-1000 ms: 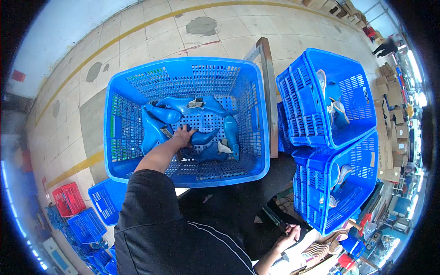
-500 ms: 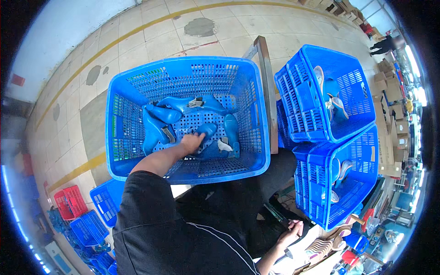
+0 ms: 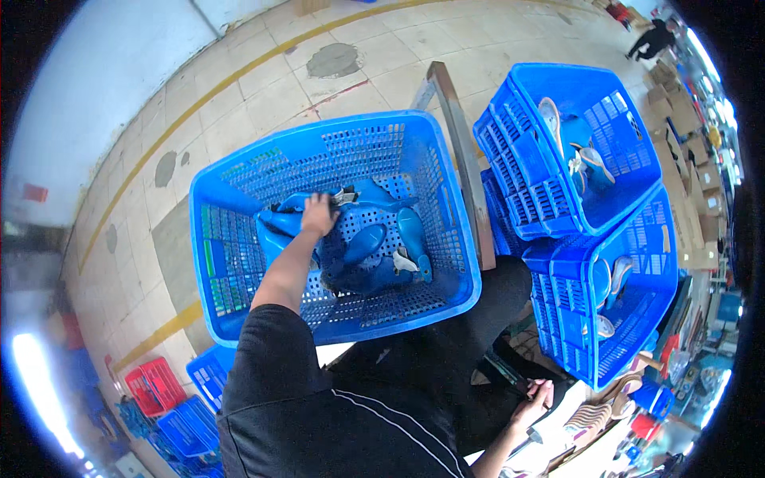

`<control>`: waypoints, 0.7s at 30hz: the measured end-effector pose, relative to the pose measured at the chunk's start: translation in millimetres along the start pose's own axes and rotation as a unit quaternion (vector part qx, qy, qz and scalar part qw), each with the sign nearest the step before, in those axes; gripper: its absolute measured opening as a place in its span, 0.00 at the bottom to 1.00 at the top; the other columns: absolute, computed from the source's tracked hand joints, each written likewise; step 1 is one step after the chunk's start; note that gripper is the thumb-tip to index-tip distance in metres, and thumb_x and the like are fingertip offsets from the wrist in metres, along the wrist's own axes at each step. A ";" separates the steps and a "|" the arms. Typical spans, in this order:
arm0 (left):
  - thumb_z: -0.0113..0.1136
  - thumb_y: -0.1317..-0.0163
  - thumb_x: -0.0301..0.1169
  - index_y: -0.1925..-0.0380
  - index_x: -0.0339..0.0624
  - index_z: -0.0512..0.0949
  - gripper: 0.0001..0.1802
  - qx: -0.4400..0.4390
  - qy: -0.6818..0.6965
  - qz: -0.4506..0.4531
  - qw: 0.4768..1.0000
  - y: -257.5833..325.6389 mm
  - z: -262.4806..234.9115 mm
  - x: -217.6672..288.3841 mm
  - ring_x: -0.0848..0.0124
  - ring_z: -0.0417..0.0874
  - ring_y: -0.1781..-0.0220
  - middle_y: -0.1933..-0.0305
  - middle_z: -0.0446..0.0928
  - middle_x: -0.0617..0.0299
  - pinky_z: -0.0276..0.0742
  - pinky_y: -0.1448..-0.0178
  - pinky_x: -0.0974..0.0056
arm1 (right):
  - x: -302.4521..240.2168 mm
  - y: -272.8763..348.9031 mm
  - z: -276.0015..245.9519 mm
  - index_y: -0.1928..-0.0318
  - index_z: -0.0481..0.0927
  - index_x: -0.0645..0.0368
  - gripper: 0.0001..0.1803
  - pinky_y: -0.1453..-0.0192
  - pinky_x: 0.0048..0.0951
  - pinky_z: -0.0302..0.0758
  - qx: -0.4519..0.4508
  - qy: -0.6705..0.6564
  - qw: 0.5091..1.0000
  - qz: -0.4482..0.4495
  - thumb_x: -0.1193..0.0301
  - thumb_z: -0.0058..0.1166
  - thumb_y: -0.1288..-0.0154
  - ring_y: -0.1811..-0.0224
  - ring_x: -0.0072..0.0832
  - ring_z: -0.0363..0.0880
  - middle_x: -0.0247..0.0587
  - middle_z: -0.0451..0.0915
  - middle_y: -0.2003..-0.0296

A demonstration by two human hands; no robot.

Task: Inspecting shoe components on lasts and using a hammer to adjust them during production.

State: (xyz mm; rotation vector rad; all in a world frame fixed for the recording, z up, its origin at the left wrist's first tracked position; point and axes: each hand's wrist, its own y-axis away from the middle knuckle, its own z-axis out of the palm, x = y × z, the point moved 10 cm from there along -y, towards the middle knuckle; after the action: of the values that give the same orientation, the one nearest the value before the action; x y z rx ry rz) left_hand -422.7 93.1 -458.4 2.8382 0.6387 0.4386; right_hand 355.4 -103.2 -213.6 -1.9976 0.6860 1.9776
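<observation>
A large blue plastic basket point(image 3: 446, 239) stands in front of me with several blue shoe-shaped pieces point(image 3: 374, 247) in it, some with white tags. My left hand point(image 3: 319, 215) reaches into the basket, fingers curled over one blue piece point(image 3: 279, 221) at the far left of the pile. My right hand point(image 3: 532, 397) is low at the lower right, beside my dark trousers and near light-coloured shoe parts point(image 3: 594, 418); whether it holds anything is unclear.
Two more blue baskets, an upper one point(image 3: 510, 151) and a lower one point(image 3: 558, 319), are stacked at the right with shoe pieces inside. A wooden beam point(image 3: 462, 151) runs between the baskets. Small red and blue crates point(image 3: 159, 390) sit at the lower left on the tiled floor. A person point(image 3: 649, 38) walks far off.
My left hand has moved from the middle of the pile to the far left of it and closed over a blue piece. The right hand stays low at the right.
</observation>
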 end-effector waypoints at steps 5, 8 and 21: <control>0.69 0.32 0.42 0.31 0.43 0.72 0.32 0.063 -0.054 -0.085 0.993 -14.4 -19.1 -45.0 0.49 0.67 0.23 0.26 0.68 0.51 0.69 0.22 0.42 | -4.9 -1.4 7.2 0.66 0.81 0.60 0.18 0.60 0.22 0.66 0.025 0.018 0.999 -0.010 0.66 0.51 0.14 0.72 0.18 0.65 0.29 0.73 0.75; 0.62 0.27 0.40 0.28 0.45 0.70 0.30 0.007 -0.194 -0.076 0.978 -29.6 -17.5 -56.7 0.52 0.66 0.23 0.26 0.68 0.55 0.66 0.21 0.38 | -5.8 -2.2 14.6 0.66 0.81 0.60 0.19 0.60 0.23 0.66 0.014 0.010 1.000 -0.003 0.65 0.52 0.14 0.72 0.18 0.65 0.29 0.72 0.76; 0.59 0.29 0.30 0.32 0.60 0.73 0.26 -0.099 -0.216 0.114 0.965 1.2 32.3 -50.2 0.43 0.72 0.25 0.28 0.71 0.53 0.77 0.31 0.40 | -6.3 0.0 10.1 0.67 0.80 0.61 0.19 0.58 0.26 0.69 0.047 0.023 0.999 -0.007 0.65 0.52 0.15 0.73 0.18 0.65 0.30 0.72 0.75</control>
State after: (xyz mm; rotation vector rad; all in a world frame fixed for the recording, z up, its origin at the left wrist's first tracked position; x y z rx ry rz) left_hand -454.9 65.7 -500.5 2.6887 0.1732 -0.0871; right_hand 346.8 -97.3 -207.9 -1.9921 0.7581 1.8619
